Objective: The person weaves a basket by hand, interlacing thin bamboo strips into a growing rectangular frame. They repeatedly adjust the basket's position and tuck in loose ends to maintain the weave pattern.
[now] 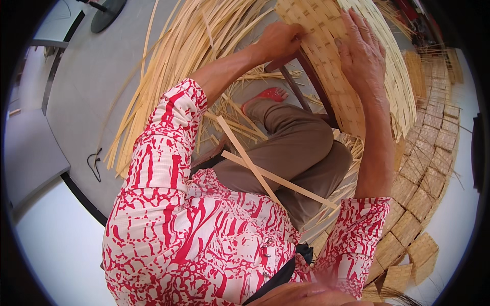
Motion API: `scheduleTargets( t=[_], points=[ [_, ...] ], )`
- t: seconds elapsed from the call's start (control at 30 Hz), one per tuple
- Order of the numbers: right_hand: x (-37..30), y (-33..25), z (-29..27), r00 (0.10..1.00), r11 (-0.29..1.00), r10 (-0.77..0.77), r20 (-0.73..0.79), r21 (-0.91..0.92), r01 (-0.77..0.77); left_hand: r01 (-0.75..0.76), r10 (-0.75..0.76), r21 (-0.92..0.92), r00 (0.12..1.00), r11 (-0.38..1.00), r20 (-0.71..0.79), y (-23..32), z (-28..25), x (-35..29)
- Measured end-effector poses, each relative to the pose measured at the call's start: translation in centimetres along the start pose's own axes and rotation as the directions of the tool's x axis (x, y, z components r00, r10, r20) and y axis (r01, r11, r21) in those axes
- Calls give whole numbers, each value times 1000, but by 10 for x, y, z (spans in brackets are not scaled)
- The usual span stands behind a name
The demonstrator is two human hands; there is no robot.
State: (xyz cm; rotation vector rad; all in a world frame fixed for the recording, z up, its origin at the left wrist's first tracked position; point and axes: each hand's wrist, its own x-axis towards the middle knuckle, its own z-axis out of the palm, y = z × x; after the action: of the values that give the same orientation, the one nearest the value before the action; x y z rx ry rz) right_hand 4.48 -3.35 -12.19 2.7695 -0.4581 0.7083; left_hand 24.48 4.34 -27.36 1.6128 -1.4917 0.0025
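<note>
A woven panel of pale bamboo strips (334, 97) leans over a dark wooden stand at the upper right. My left hand (280, 41) is closed at its left edge, with the fingertips hidden from view. Flat against the panel's upper right part lies my right hand (363, 58), its fingers stretched out. Two loose bamboo strips (248, 159) cross each other over my lap, touched by neither hand.
Long loose bamboo strips (163, 92) are heaped on the grey floor at the upper left. Stacked woven squares (408, 229) line the right side. A dark wooden frame (317, 86) stands under the panel. A grey table (38, 148) is at far left.
</note>
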Motion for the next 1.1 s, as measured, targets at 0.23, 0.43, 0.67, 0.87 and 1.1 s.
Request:
scheduleTargets(
  t=[0.23,0.43,0.67,0.87,1.1],
  points=[
    [6,-24,-23,993,994,96,66,41,-99,166,-173,-339,985,926,10,-4,4,-21],
    [4,-22,-19,995,995,93,45,28,-94,178,-182,-425,983,887,32,-10,4,-29],
    [4,-20,-17,995,995,93,38,18,-94,123,-166,-462,985,878,-54,-11,11,-36],
    [4,-24,-21,997,997,79,25,-20,-79,83,-133,-296,979,952,-156,5,15,-27],
    [5,-28,-35,986,989,142,88,37,-145,204,-210,131,977,970,42,-18,-12,4]
  ],
)
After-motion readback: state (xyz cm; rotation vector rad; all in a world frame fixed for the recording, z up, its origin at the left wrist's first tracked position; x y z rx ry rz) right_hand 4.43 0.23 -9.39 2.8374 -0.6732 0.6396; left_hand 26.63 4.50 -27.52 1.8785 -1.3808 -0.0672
